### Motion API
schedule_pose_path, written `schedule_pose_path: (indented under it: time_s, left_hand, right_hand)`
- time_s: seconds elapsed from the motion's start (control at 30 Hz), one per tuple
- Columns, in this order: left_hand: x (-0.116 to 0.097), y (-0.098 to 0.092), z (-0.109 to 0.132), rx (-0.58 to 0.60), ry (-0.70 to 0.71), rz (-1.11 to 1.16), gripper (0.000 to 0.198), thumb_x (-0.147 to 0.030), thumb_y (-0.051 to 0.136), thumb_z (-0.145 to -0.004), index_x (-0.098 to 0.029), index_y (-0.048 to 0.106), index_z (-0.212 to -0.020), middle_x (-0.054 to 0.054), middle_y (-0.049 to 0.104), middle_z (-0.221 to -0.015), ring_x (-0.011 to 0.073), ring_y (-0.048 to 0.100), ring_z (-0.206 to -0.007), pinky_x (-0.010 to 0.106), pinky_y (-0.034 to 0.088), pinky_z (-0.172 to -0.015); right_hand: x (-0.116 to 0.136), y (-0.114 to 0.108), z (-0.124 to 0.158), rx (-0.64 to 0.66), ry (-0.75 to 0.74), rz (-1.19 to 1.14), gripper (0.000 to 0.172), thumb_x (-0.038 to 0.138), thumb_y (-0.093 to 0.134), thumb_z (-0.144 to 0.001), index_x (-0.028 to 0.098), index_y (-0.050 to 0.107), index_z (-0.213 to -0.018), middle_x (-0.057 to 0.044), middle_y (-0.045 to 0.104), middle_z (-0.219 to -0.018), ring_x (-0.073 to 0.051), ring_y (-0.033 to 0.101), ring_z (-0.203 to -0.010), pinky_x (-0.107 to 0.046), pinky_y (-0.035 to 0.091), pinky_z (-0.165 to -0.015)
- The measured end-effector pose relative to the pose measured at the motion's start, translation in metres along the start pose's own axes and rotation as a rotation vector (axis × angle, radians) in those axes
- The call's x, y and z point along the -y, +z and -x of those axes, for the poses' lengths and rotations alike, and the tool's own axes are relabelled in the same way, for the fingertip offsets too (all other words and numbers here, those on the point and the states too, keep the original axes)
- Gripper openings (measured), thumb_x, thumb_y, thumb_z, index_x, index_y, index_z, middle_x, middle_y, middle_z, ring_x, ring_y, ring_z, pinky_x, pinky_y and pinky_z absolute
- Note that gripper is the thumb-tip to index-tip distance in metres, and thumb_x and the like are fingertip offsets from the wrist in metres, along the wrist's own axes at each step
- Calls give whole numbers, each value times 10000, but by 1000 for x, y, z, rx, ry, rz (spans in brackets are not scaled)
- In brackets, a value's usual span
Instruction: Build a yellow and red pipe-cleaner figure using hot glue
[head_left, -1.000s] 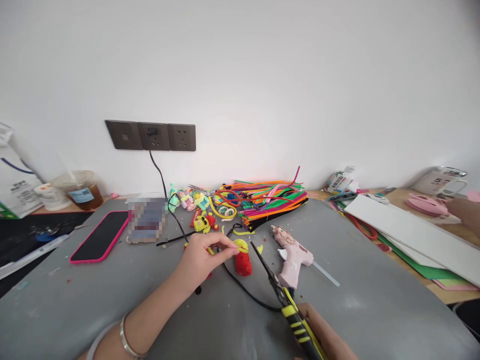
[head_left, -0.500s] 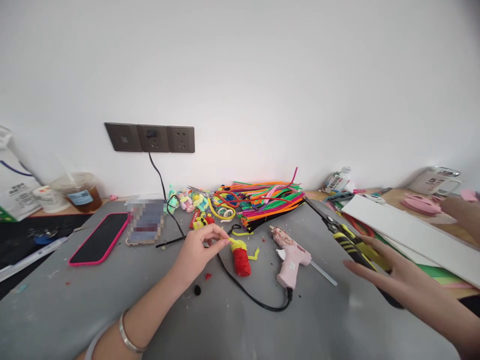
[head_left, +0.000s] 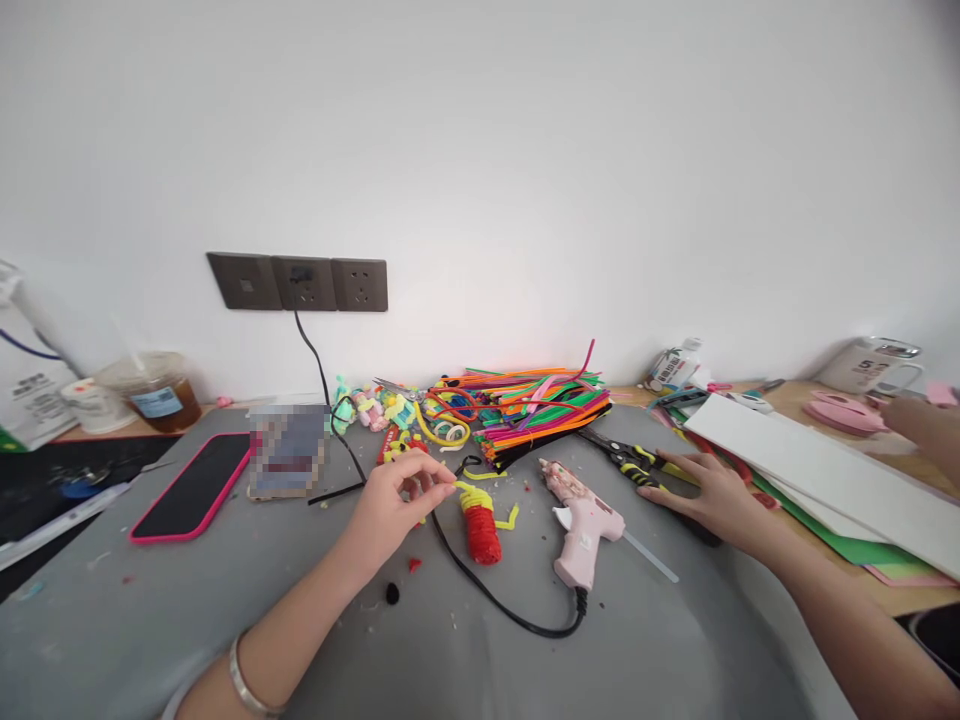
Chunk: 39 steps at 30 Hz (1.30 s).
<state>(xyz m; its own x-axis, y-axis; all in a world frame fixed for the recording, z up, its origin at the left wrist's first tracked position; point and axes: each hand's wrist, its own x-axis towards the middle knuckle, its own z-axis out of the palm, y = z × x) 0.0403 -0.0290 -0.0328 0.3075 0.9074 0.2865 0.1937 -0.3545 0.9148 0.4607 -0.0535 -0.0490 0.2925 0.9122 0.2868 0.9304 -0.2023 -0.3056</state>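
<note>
My left hand (head_left: 401, 497) is closed in a pinch on the tip of a yellow pipe cleaner. That strand runs to the yellow top of a red and yellow pipe-cleaner figure (head_left: 482, 530), a wrapped cylinder tilted over the grey mat. A bent yellow piece sticks out from its right side. My right hand (head_left: 705, 490) is curled over the black and yellow handles of long-nose pliers (head_left: 628, 458), which lie low at the mat's right, jaws pointing to the back left. The palm hides part of the handles. Between the hands lies a pink glue gun (head_left: 587, 530) with a clear glue stick.
Colourful pipe cleaners (head_left: 540, 410) are heaped by the wall, beside small finished figures (head_left: 375, 408). A black cord (head_left: 487, 600) loops across the mat. Phones, including a pink-cased phone (head_left: 193, 488), and a drink cup (head_left: 161, 390) are left. White board (head_left: 817, 480) and another person's hand (head_left: 919, 415) are right.
My right hand has moved left and away from me, bringing the pliers from above the mat down onto it behind the glue gun. My left hand keeps its pinch on the yellow strand.
</note>
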Motion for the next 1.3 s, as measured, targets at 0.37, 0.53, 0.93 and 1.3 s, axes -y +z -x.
schedule_pose_path:
  time_s: [0.37,0.53,0.93,1.3]
  left_hand:
    - [-3,1,4,-55,-40,81,143,-329,707,-834,-188,691,-820,17,679,-783,135,581,-682,222,473,-561]
    - [-8,0,4,-100,60,119,124,-287,710,-825,-181,673,-773,10,672,-756,128,590,-666,227,486,-601]
    - [-8,-16,0,23,83,261,124,-314,758,-828,-199,726,-793,20,711,-783,155,645,-763,263,520,-740]
    - [-14,-25,2,123,134,154,244,-438,745,-847,-213,760,-756,15,552,-798,137,505,-733,252,410,-665]
  right_hand:
    - [152,-37,59,289,-117,-837,450,644,547,-873,276,664,-1104,-84,706,-837,-282,657,-742,-444,533,-689]
    - [236,1,76,613,-101,-1354,441,570,746,-796,258,607,-1075,18,628,-752,-141,575,-546,-268,451,-487]
    - [275,40,87,518,95,-1895,323,464,778,-821,224,566,-781,75,421,-613,-98,304,-540,-235,275,-534]
    - [267,43,89,622,-44,-1906,291,452,707,-895,219,560,-805,67,406,-673,-84,255,-534,-259,191,-515]
